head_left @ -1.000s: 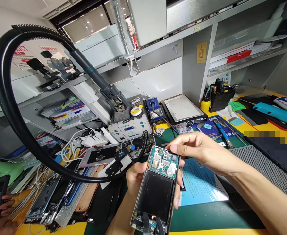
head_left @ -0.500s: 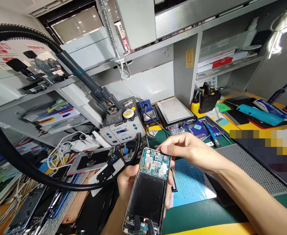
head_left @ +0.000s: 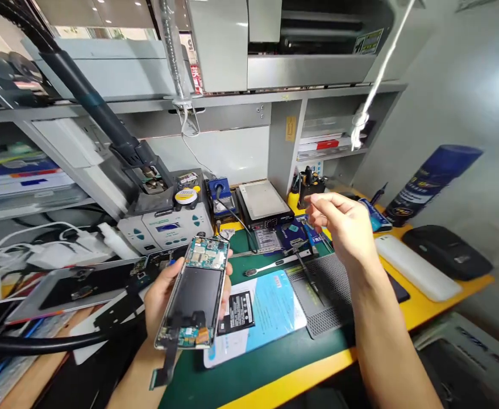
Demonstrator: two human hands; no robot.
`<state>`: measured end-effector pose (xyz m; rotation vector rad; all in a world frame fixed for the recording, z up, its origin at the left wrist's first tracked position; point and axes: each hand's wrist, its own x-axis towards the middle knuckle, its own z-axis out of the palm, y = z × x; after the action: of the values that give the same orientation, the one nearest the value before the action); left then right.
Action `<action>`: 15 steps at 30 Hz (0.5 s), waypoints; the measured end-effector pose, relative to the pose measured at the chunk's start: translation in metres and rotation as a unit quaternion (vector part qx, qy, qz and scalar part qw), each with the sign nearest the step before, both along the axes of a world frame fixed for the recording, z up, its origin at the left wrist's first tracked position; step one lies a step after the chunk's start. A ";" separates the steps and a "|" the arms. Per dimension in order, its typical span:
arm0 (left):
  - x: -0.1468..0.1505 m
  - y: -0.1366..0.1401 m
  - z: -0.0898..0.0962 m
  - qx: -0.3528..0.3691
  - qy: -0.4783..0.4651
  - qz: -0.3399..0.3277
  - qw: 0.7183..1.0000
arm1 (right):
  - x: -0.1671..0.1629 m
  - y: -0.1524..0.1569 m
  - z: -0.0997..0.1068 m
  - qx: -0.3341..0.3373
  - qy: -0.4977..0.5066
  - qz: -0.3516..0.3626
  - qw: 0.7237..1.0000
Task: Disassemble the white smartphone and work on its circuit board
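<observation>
My left hand [head_left: 159,295] is closed around the edges of an opened smartphone [head_left: 196,289], tilted above the bench. Its green circuit board [head_left: 207,254] shows at the top, above a dark, bare battery bay. A black flex cable [head_left: 167,363] hangs loose from the lower end. My right hand [head_left: 339,224] is raised to the right, well apart from the phone, its fingers curled together; whether a small thing is pinched in them I cannot make out. Under the phone's right side, a black phone battery [head_left: 237,311] lies on a blue-and-white sheet [head_left: 270,309].
A toothbrush-like brush [head_left: 275,263] and tweezers [head_left: 309,276] lie behind the sheet, by a grey perforated mat [head_left: 330,307]. At the back stand a rework station [head_left: 168,224] and a flat heating plate [head_left: 264,201]. A blue spray can [head_left: 431,184] and white case [head_left: 418,267] are at right.
My right hand has left the phone's top edge and moved right with curled fingers. The view has turned right. The phone has tilted, and its flex cable now dangles below.
</observation>
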<state>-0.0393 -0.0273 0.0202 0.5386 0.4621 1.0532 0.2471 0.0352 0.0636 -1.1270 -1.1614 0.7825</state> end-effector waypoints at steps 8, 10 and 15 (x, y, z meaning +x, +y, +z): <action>-0.001 0.003 0.009 -0.005 0.002 0.115 0.993 | 0.056 -0.021 -0.015 -0.193 -0.495 -0.029 0.847; -0.002 0.003 0.010 -0.003 0.000 0.134 0.991 | 0.053 -0.017 -0.020 -0.202 -0.519 -0.022 0.830; -0.007 0.005 0.008 0.001 0.001 0.146 0.989 | 0.024 -0.019 -0.033 -0.214 -0.557 0.074 0.799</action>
<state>-0.0460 -0.0222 0.0278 0.4832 0.5531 1.3340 0.2716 0.0161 0.0310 -2.0210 -2.1277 0.4569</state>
